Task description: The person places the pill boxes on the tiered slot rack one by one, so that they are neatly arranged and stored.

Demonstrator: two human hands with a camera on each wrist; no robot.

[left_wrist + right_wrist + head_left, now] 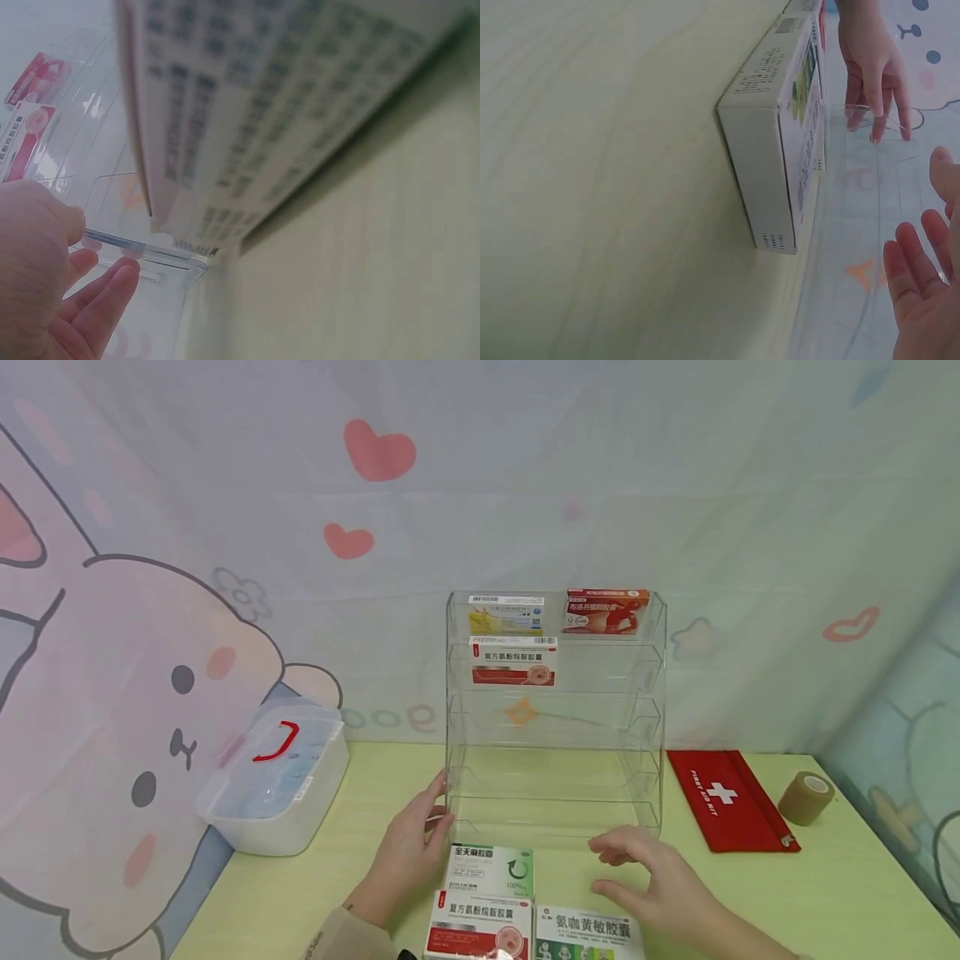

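A clear tiered rack point(555, 777) stands on the table, with three medicine boxes in its upper tiers. My left hand point(405, 856) is at the rack's lower left side; in the left wrist view the hand point(37, 277) holds the panel edge between thumb and fingers. My right hand point(671, 889), fingers spread and slightly bent, hovers at the rack's lower right front, holding nothing. In front of the rack lie a green-and-white box point(489, 870), a red-and-white box point(480, 927) and a white-and-green box point(588, 933). The last stands large in the right wrist view point(757, 150).
A white lidded bin point(277, 785) with a red handle sits at the left. To the rack's right lie a red first aid pouch point(731, 802) and a tan bandage roll point(805, 799). A patterned cloth point(555, 468) hangs behind the table point(337, 810).
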